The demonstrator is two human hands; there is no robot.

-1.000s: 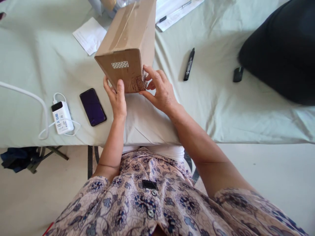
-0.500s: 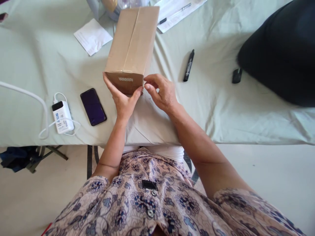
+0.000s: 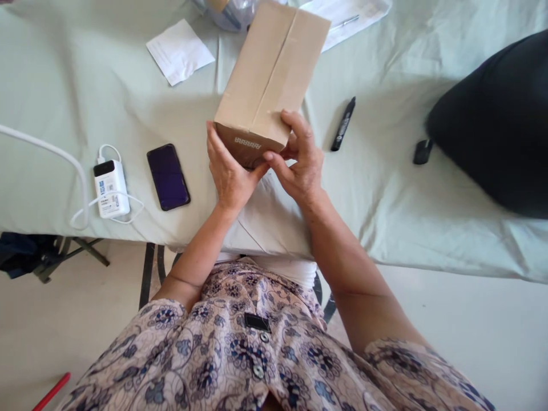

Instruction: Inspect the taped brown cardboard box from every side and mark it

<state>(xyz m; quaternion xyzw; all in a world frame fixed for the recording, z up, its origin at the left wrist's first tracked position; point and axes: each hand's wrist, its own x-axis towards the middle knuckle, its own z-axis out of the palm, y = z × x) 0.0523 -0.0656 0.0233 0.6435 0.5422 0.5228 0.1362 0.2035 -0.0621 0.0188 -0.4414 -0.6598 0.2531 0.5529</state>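
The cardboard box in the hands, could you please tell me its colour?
The cardboard box is light brown, seen best in the head view.

The box [image 3: 272, 68] looks like smooth, matt cardboard, the table cover [image 3: 398, 217] dull, wrinkled cloth, the phone [image 3: 168, 177] glossy glass across its face, the power bank [image 3: 111, 181] smooth plastic, the marker [image 3: 343, 124] plastic, the slip [image 3: 178, 51] creased matt paper, and the shirt [image 3: 231, 354] matt printed cloth.
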